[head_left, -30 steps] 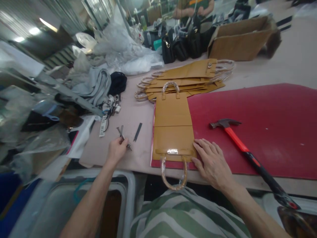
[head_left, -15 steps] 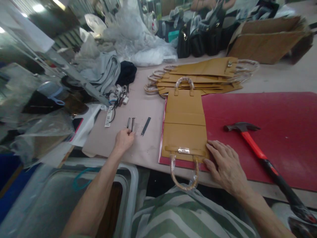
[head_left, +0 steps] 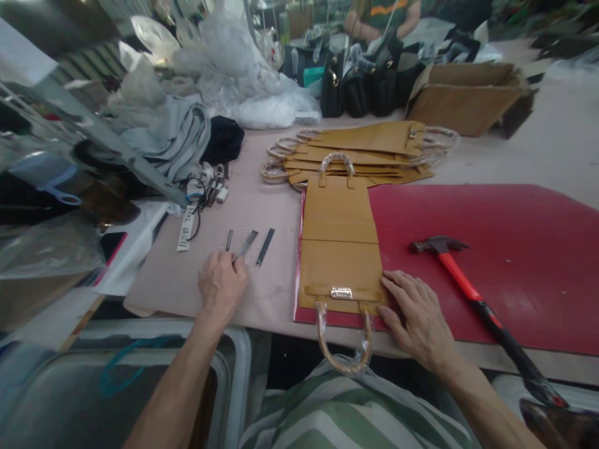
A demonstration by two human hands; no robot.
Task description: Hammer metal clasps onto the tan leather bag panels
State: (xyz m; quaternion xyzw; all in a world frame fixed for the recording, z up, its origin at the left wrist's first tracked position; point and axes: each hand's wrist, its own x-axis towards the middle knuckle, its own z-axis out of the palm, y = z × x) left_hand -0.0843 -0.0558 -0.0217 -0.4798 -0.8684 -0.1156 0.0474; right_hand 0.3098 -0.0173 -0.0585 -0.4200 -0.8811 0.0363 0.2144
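My left hand (head_left: 221, 284) is closed, its thumb and fingers pinching a slim metal tool (head_left: 248, 241) just above the table. Two more narrow metal pieces lie close by: a short one (head_left: 229, 240) on the left and a flat dark strip (head_left: 266, 247) on the right. A tan leather bag panel (head_left: 339, 259) lies flat before me, with plastic-wrapped handles at both ends and a metal plate (head_left: 341, 292) by the nearer one. My right hand (head_left: 416, 315) rests open with its fingertips on the panel's right edge.
A red mat (head_left: 472, 212) lies under the panel, bearing a claw hammer (head_left: 461, 274). Behind are stacked tan bag panels (head_left: 360, 146), black bags (head_left: 358, 93), a cardboard box (head_left: 461, 100) and plastic wrapping (head_left: 266, 100). Another person (head_left: 384, 19) is at the back. A plastic bin (head_left: 238, 368) stands below left.
The tool in my left hand has turned from nearly upright to leaning right. My right hand stays at the panel's edge. The camera view has shifted a little.
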